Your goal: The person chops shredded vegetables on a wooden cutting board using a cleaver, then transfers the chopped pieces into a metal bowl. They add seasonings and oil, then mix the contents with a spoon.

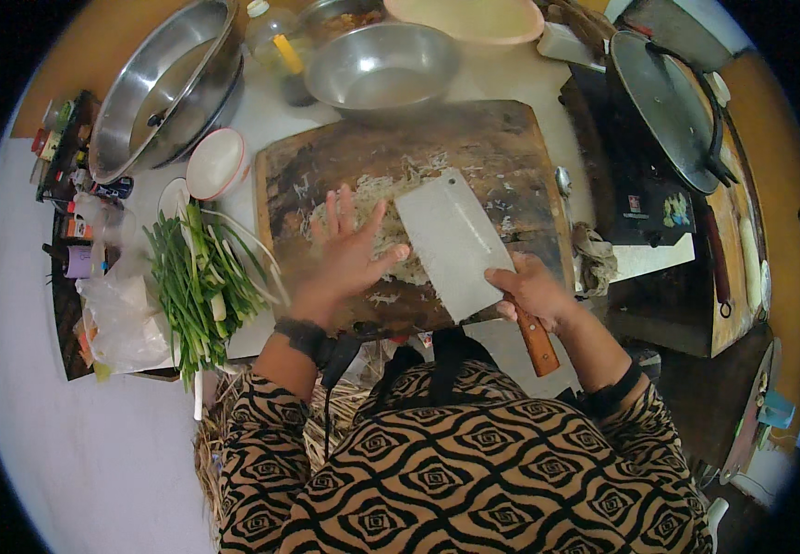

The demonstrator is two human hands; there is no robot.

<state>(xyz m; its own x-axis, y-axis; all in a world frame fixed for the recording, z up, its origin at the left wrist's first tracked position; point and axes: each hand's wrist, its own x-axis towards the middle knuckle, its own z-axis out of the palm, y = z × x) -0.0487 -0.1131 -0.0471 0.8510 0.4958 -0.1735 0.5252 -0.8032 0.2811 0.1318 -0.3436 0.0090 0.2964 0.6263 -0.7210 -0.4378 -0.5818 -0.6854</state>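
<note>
My right hand (534, 291) is closed round a cleaver (448, 242), its thumb on the blade and the wooden handle sticking out below. The broad blade lies tilted over the near half of the wooden chopping board (502, 125). Beside it, my left hand (356, 247) is open, fingers spread, above finely chopped pale food (372, 198) on the board. Part of that food is hidden under the hand and the blade. To the left lies a bunch of green onions (199, 286), which neither hand touches.
A steel bowl (381, 74) stands behind the board, near an oil bottle (275, 46). Large steel basins (164, 88) and a small white bowl (216, 164) are at the left. A wok (663, 111) sits at the right; a crumpled cloth (594, 258) lies by the board's right edge.
</note>
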